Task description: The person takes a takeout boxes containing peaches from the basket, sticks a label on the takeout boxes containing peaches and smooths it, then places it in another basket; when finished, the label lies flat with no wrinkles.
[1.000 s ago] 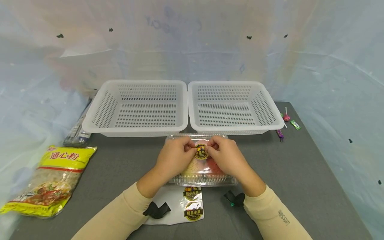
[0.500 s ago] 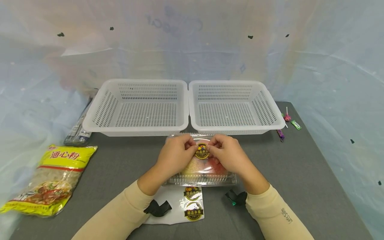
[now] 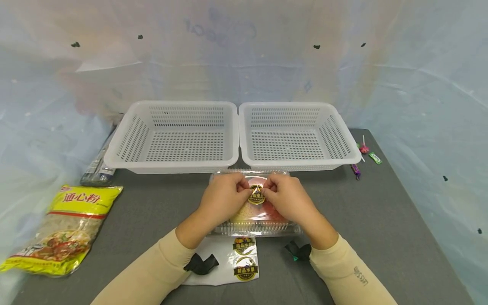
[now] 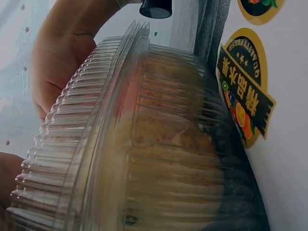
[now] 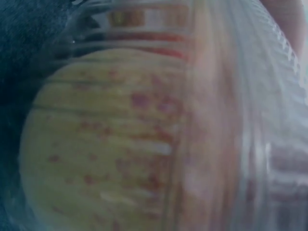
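Observation:
A clear ribbed plastic clamshell box (image 3: pixel 255 228) sits mid-table with yellow and red contents, lid down. On its lid lies a round black-and-gold sticker (image 3: pixel 257 197), its upper edge creased and lifted into a point. My left hand (image 3: pixel 225 197) pinches the sticker's left edge between thumb and forefinger. Opposite it, my right hand (image 3: pixel 289 199) pinches the right edge the same way. Rounded, red-speckled pieces (image 5: pixel 101 144) show through the box wall in the right wrist view. A white backing sheet (image 3: pixel 215 254) with two more such stickers lies in front of the box.
Two white perforated baskets (image 3: pixel 171 166) (image 3: pixel 301 163) stand side by side behind the box. A yellow bag of pasta (image 3: pixel 72 231) lies at left, a grey package (image 3: pixel 101 173) behind it. Wrapped candies (image 3: pixel 375 158) and a lollipop (image 3: pixel 364 149) lie at the right edge.
The sticker, flat earlier, now shows a creased, lifted upper edge between my fingertips. Both hands have stayed nearly in place; the box has not moved.

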`<state>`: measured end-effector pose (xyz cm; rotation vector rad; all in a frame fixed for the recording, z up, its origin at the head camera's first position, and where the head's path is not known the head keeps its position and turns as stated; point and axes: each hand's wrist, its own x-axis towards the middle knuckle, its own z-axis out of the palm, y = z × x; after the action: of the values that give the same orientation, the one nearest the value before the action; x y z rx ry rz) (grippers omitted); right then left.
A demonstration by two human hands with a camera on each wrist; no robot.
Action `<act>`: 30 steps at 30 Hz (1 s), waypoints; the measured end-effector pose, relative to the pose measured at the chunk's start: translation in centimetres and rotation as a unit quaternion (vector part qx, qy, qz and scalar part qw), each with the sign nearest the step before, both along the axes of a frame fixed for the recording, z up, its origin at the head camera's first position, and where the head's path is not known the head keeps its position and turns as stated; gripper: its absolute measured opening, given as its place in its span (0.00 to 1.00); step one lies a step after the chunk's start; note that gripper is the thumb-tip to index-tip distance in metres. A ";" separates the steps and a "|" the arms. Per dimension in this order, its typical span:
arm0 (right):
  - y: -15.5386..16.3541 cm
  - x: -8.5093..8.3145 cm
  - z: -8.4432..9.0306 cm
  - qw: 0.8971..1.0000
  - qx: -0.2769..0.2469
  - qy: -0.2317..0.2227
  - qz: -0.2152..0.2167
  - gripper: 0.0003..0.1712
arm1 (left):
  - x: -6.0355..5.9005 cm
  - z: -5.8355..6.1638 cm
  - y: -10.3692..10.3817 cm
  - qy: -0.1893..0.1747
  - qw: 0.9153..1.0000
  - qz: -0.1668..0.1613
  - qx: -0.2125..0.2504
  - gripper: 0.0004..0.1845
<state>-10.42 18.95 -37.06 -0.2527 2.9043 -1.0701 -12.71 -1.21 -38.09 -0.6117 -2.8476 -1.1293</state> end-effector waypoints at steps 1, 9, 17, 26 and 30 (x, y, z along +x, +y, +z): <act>-0.1 0.0 0.0 1.000 0.013 0.006 -0.001 0.09 | 0.0 0.0 0.0 0.000 1.000 0.001 -0.004 0.07; -0.6 1.0 0.2 0.993 0.092 0.065 -0.021 0.11 | 0.1 -0.4 -0.4 0.061 0.998 -0.032 -0.016 0.05; 0.9 1.9 -0.8 0.954 0.124 0.224 0.153 0.17 | 1.4 -1.1 -2.5 0.239 0.939 -0.222 -0.110 0.18; 2.5 4.1 -0.9 0.946 0.201 0.168 0.192 0.30 | 2.9 -1.0 -5.0 0.176 0.912 -0.281 -0.240 0.46; 3.2 4.3 -0.7 0.945 0.196 0.165 0.205 0.30 | 3.1 -1.5 -5.6 0.171 0.917 -0.267 -0.244 0.48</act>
<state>-6.11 22.13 -37.77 -1.0444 3.0440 -0.4060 -9.61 -6.83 -39.59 -1.5100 -2.6997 -0.2426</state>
